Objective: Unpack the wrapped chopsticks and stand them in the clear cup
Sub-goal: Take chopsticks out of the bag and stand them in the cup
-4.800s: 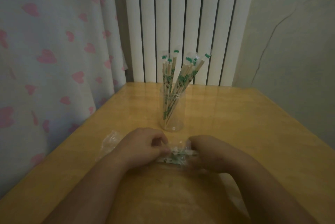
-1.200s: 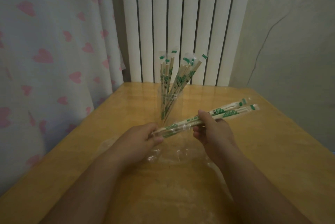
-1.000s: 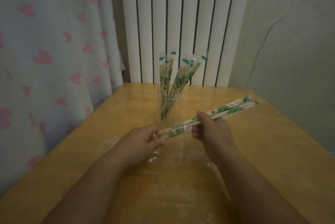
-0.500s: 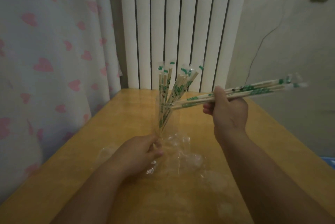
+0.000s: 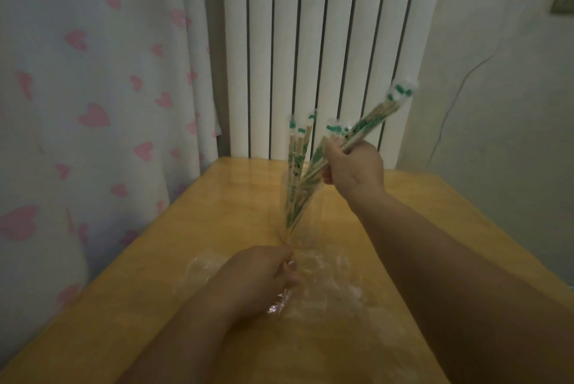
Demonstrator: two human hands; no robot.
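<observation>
Swinging in from the right, the right hand [image 5: 352, 168] has tipped its bundle of wrapped chopsticks [image 5: 375, 116] from almost level to a steep slant since half a second ago. It now sits just right of the clear cup [image 5: 310, 216], rather than well clear of it. The left hand [image 5: 259, 272] has barely shifted.

The right hand's fingers are curled tightly round the bundle at about its middle. The bundle's long axis runs from the green-tipped ends, high and to the far right, down and left to the lower tips. These seem to be at or just inside the cup's mouth, though blur and the clear wall make it hard to be sure. The left hand rests on the bench [image 5: 217, 213] on the near side of the cup, its fingers curled on the crumpled outer bag [image 5: 329, 284].

The cup stands mid-bench, and the standing chopsticks [image 5: 296, 150] already in it lean across much of the opening. The right hand is plainly the nearer one and directly above the rim. My reading is that the next move is to slide the bundle down along its own slant towards the lower left. The free gap in the mouth looks narrow, and a light cup could tip if the bundle catches on the others. To the right and on the far side there is open bench before the radiator [image 5: 310, 42].
</observation>
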